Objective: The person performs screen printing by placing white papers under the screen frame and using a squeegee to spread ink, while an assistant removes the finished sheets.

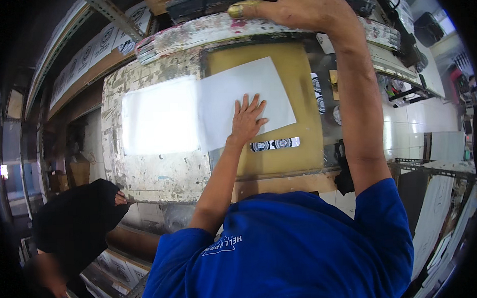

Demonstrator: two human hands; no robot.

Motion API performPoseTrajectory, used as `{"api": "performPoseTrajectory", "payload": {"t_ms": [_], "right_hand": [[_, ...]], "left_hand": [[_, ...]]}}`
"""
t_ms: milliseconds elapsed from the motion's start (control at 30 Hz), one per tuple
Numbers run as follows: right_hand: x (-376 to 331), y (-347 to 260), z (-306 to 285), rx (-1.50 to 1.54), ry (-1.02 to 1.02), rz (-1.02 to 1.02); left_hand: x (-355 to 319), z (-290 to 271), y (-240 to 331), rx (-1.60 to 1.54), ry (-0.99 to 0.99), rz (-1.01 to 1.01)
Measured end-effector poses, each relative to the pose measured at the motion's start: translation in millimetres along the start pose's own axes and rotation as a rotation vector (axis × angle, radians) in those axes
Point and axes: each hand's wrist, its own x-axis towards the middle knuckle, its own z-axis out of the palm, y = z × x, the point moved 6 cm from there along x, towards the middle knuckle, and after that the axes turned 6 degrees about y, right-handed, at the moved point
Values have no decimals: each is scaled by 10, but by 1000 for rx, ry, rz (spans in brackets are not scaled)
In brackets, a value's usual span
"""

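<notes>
My left hand (249, 116) lies flat with its fingers spread on a white sheet (270, 77). The sheet rests at an angle on a yellowish board (302, 157), its left end next to a bright white rectangle (160, 120) on the paint-stained tabletop (160, 178). A narrow strip with a black-and-white print (275, 144) lies just below the sheet. My right arm reaches up to the far side, where my right hand (307, 9) grips a long paint-spattered frame (203, 35). Its thumb is stretched along the frame and has gold-coloured stuff on its tip; the other fingers are hidden.
Another person in black (73, 228) stands at the lower left, a hand (120, 198) at the table's corner. Metal shelving with printed cartons (95, 46) fills the upper left. More printed pieces (318, 93) lie right of the board. Racks of flat panels (435, 215) stand on the right.
</notes>
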Motion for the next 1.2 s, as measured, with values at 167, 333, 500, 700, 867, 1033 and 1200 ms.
{"api": "performPoseTrajectory", "payload": {"t_ms": [167,333,500,700,867,1033,1200], "right_hand": [[62,21,31,80,-106,41],[84,-22,-35,108,-171,75],[121,34,33,120,-93,-2],[103,61,79,119,-69,-32],[67,2,-1,187,-132,-6],[49,26,46,128,-64,-57],[38,6,46,124,-21,-77]], "left_hand": [[463,314,304,43,-109,108],[443,439,567,-8,-67,133],[286,470,731,-25,-40,174],[193,476,788,-38,-54,188],[135,476,814,-40,-67,192],[106,435,832,-73,-12,235],[22,160,606,-103,78,161]]}}
